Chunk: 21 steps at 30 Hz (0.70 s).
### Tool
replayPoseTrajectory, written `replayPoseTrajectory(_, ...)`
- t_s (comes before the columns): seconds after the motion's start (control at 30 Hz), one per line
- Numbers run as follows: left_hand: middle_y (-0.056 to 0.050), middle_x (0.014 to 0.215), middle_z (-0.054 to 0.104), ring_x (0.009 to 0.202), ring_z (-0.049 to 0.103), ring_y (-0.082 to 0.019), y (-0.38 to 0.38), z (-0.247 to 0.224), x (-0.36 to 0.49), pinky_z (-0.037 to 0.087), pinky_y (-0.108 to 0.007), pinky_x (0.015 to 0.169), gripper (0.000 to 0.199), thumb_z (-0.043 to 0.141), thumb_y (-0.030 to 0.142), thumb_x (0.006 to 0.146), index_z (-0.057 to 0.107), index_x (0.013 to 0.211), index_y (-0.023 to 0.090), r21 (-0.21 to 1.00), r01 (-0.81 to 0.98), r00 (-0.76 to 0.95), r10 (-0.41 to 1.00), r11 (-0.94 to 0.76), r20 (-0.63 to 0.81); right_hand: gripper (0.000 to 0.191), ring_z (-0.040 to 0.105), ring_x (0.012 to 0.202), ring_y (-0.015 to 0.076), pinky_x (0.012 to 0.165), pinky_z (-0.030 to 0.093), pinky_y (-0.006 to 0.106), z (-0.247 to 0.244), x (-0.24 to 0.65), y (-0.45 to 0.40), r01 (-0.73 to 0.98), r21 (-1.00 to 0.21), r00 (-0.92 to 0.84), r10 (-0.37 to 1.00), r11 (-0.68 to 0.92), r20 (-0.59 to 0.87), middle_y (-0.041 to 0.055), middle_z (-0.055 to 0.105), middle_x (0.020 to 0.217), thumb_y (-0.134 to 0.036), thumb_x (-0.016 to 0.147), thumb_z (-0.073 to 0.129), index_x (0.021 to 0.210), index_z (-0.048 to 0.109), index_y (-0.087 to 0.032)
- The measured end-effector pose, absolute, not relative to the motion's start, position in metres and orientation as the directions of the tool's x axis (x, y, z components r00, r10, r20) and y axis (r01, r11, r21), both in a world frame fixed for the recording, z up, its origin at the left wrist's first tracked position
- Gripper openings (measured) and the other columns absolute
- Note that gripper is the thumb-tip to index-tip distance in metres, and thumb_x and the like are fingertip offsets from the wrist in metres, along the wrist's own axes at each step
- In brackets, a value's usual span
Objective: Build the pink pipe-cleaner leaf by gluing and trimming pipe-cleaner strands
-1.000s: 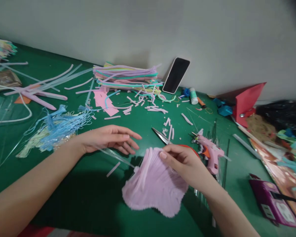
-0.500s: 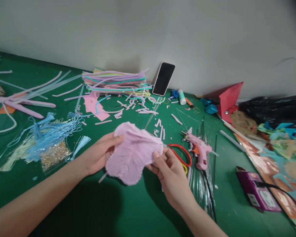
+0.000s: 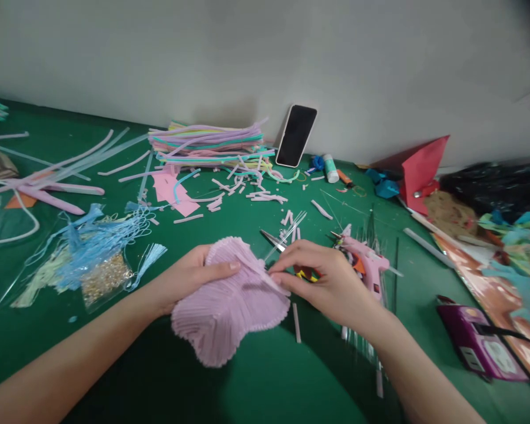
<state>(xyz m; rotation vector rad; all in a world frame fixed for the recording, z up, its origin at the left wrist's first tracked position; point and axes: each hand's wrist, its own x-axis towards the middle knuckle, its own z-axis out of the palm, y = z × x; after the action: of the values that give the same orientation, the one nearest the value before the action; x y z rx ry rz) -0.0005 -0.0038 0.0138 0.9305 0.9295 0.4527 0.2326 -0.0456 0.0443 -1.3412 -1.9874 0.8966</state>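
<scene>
A lilac-pink, ribbed, wavy-edged piece (image 3: 229, 312), apparently of pipe cleaners laid side by side, is held above the green table. My left hand (image 3: 189, 274) grips its upper left side, thumb on top and fingers behind. At its upper right, my right hand (image 3: 315, 277) pinches a pink pipe cleaner (image 3: 260, 269) lying slantwise along the ribbed surface. Behind the right fingers lie scissors (image 3: 274, 240), their red and yellow handles mostly hidden. Thin clear strips (image 3: 291, 229) rise close to the piece's upper edge.
A pink glue gun (image 3: 366, 259) lies right of my right hand. Pipe cleaners (image 3: 207, 144) are bundled at the back beside a leaning phone (image 3: 297, 135). Blue tassels (image 3: 101, 235) and a bag of beads (image 3: 106, 278) are at left, a purple box with a cord (image 3: 481, 341) at right.
The ribbed piece has turned and come slightly lower, with its ribs facing up more clearly. My right hand has shifted from its right edge to pinch the slanting pipe cleaner. Scissor blades now show.
</scene>
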Motion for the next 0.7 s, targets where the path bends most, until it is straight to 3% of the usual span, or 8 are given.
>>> replayPoseTrajectory(0.2, -0.002, 0.086, 0.075, 0.076, 0.068, -0.018, -0.003, 0.014, 0.003, 0.052, -0.024, 0.067, 0.023, 0.076, 0.036, 0.075, 0.072, 0.089, 0.018, 0.863, 0.13, 0.561, 0.681, 0.488, -0.47, 0.003, 0.06, 0.074, 0.0143, 0.066, 0.045, 0.027, 0.04, 0.22, -0.036, 0.614, -0.733, -0.427, 0.904, 0.293, 0.004, 0.0002, 0.065, 0.08, -0.025, 0.083, 0.066, 0.081, 0.067, -0.023)
replayPoseTrajectory(0.4, -0.002, 0.085, 0.074, 0.074, 0.069, -0.017, 0.0, 0.012, -0.002, 0.053, -0.023, 0.065, 0.025, 0.078, 0.035, 0.073, 0.072, 0.091, 0.018, 0.812, 0.057, 0.534, 0.669, 0.581, -0.516, 0.01, 0.051, 0.063, 0.0117, 0.056, 0.041, 0.024, 0.044, 0.236, -0.05, 0.556, -0.806, -0.234, 0.969, 0.203, 0.082, -0.0014, 0.056, 0.076, -0.014, 0.08, 0.059, 0.077, 0.055, -0.023)
replayPoseTrajectory(0.53, -0.002, 0.084, 0.073, 0.074, 0.068, -0.016, 0.004, 0.011, -0.006, 0.054, -0.021, 0.063, 0.027, 0.08, 0.036, 0.071, 0.071, 0.09, 0.018, 0.815, 0.017, 0.47, 0.715, 0.579, -0.518, 0.005, 0.056, 0.07, 0.0153, 0.058, 0.044, 0.026, 0.034, 0.252, -0.066, 0.568, -0.809, -0.101, 0.988, 0.153, 0.116, 0.002, 0.058, 0.084, -0.021, 0.084, 0.059, 0.084, 0.054, -0.024)
replayPoseTrajectory(0.63, -0.003, 0.086, 0.073, 0.075, 0.069, -0.018, 0.005, 0.012, -0.006, 0.055, -0.023, 0.063, 0.029, 0.08, 0.036, 0.071, 0.07, 0.092, 0.018, 0.818, 0.007, 0.436, 0.734, 0.575, -0.52, 0.013, 0.061, 0.075, 0.0191, 0.062, 0.048, 0.03, 0.024, 0.259, -0.075, 0.704, -0.709, 0.015, 0.996, 0.05, 0.085, 0.0053, 0.063, 0.091, -0.032, 0.086, 0.059, 0.096, 0.056, -0.024)
replayPoseTrajectory(0.7, -0.003, 0.085, 0.073, 0.075, 0.069, -0.018, 0.005, 0.013, -0.004, 0.055, -0.024, 0.062, 0.028, 0.08, 0.035, 0.072, 0.07, 0.092, 0.018, 0.816, 0.005, 0.402, 0.746, 0.577, -0.53, 0.023, 0.063, 0.085, 0.0252, 0.069, 0.049, 0.035, 0.016, 0.261, -0.078, 0.846, -0.534, 0.047, 0.995, 0.01, 0.093, 0.0095, 0.065, 0.097, -0.033, 0.084, 0.06, 0.104, 0.056, -0.022)
